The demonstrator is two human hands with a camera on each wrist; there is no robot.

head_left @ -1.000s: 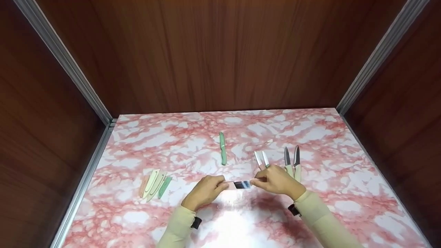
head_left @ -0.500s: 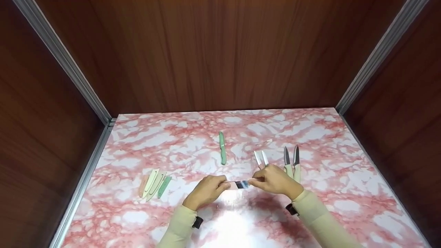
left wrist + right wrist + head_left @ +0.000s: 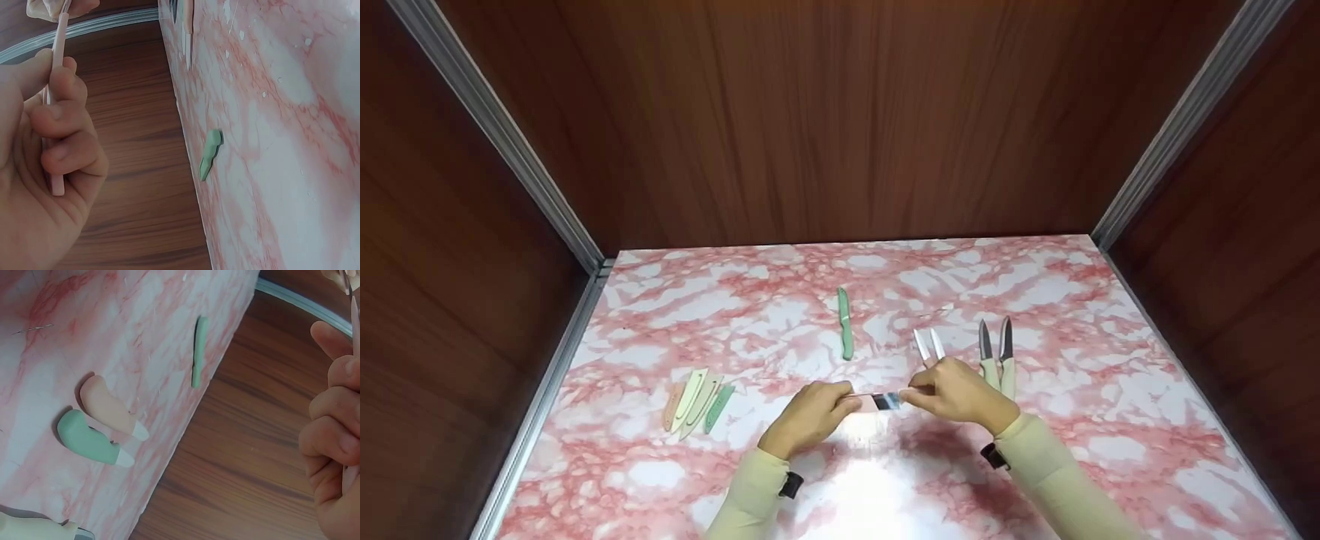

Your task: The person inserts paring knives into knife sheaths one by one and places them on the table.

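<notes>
My left hand grips a flat pink knife sheath, its fingers curled round it. Out of the sheath's right end shows the shiny blade of a knife. My right hand holds that knife by its pink handle, which the fingers mostly hide in the head view. Blade and sheath are in line, held above the table between both hands. Beyond the hands lies a green knife, its blade covered by a green sheath.
Several loose sheaths lie left: pink, cream and green. Beside the right hand lie two small white-bladed knives, with pink and green handles. Two cream-handled knives lie farther right. Wooden panels enclose the table.
My right hand has shifted slightly left, toward the left hand, and a bit less blade shows between them. Both hands keep their holds; the things on the table have not moved.
</notes>
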